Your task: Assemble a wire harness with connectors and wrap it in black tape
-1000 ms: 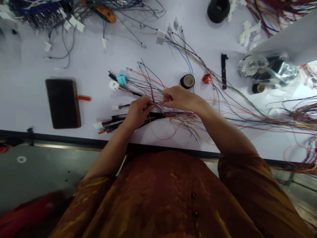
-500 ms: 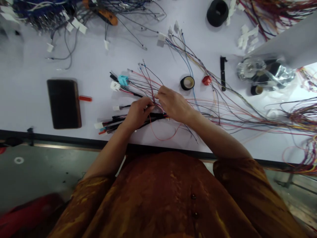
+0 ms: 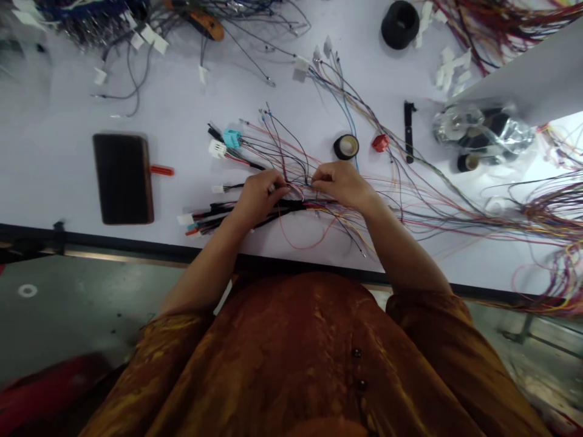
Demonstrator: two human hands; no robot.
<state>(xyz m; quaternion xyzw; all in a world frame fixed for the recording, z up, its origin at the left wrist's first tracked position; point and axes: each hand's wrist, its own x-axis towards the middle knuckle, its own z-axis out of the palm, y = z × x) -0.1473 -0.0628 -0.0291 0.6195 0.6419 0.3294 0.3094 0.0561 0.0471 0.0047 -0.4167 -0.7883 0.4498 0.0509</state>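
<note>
Two bare hands work over a wire harness (image 3: pixel 291 206) on the head view: the left hand (image 3: pixel 259 197) has its fingers pressed together, pinching thin coloured wires, while the right hand (image 3: pixel 341 185) curls its fingers closed over strands just beside them. Above the left fingertips sit a blue connector (image 3: pixel 232 138) and a white connector (image 3: pixel 217 149); above the right fingers, a black tape roll (image 3: pixel 346 147).

White workbench (image 3: pixel 50 164), dark front edge (image 3: pixel 113 250); grey floor (image 3: pixel 77 309) below with a white ring (image 3: pixel 27 291); pale panel (image 3: pixel 528 67) upper right.
</note>
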